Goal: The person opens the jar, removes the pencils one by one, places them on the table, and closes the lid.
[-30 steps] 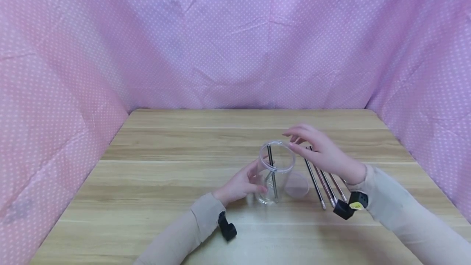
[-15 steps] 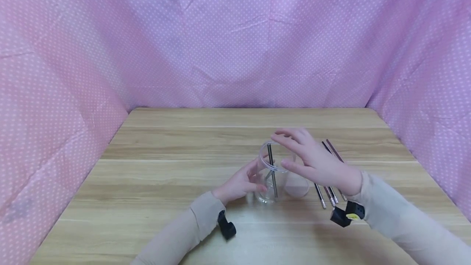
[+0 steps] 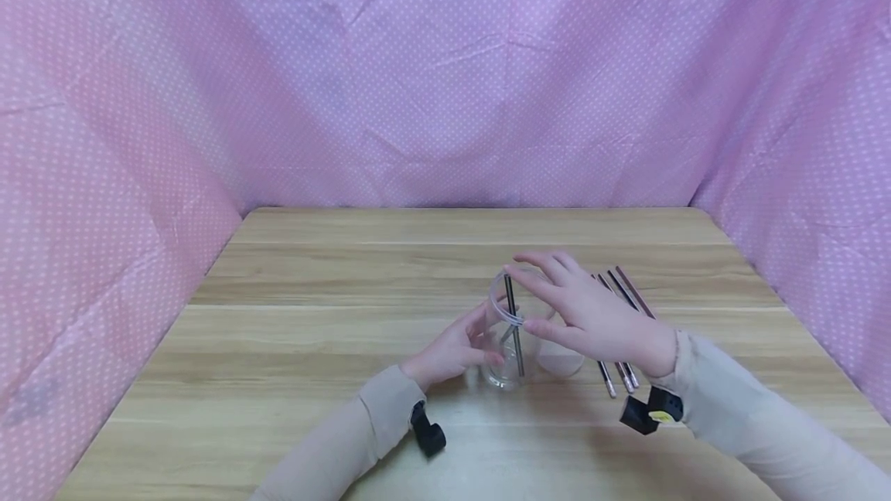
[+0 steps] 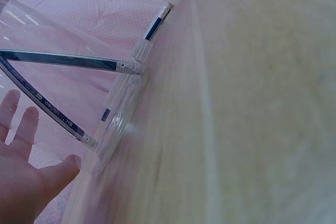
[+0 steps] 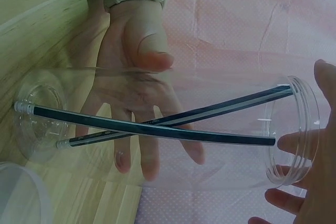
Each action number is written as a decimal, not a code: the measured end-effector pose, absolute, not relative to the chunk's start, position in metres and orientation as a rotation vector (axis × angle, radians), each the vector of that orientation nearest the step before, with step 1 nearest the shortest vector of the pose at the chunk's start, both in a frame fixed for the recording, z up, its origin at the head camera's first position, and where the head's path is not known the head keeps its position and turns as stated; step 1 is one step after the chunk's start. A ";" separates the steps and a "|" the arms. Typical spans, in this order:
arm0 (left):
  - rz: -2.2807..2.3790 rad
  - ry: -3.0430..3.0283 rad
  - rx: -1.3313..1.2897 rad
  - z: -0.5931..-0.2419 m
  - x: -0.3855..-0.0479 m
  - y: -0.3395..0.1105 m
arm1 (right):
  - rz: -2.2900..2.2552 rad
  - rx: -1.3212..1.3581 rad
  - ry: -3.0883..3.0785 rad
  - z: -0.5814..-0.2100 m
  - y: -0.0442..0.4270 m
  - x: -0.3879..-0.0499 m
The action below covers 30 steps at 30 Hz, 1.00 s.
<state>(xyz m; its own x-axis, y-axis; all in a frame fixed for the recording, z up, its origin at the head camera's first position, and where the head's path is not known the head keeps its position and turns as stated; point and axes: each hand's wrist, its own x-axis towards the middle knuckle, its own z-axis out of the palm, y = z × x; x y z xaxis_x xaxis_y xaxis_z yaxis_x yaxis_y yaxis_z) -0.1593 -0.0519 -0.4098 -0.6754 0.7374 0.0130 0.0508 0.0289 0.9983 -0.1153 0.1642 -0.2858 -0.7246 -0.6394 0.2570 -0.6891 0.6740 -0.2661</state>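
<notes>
My left hand (image 3: 455, 350) was wrapped about the lower part of a clear jar (image 3: 510, 366), thumb on the near side and fingers round the far side, holding it upright on the wooden surface (image 3: 348, 269). My right hand (image 3: 588, 311) was spread wide over the jar's mouth, palm down, thumb near the rim; I could not tell whether any fingertip touched it.

Two pencils (image 5: 157, 129) leaned inside the jar, crossing each other, their pale-tipped ends at the base and their dark ends up near the mouth. One of them bore the letters HB. The lid (image 3: 560, 360), a clear disc, lay flat on the surface just to the right of the jar. Farther right, loose pencils (image 3: 623, 377) lay side by side, dark and reddish-brown, their tipped ends towards me and their middles partly hidden under my right hand.

My pale sleeves (image 3: 759, 408) reached both wrists, each carrying a small black camera (image 3: 428, 431). Pink dotted cloth (image 3: 445, 83) hung behind the surface and on both sides.
</notes>
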 end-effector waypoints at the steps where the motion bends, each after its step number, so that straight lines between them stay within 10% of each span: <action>1: 1.699 1.783 0.801 -0.410 -0.159 -0.052 | 0.521 1.097 -2.744 -0.286 0.164 -0.115; 30: 1.734 1.745 0.825 -0.414 -0.156 -0.050 | 0.463 1.206 -2.551 -0.285 0.168 -0.113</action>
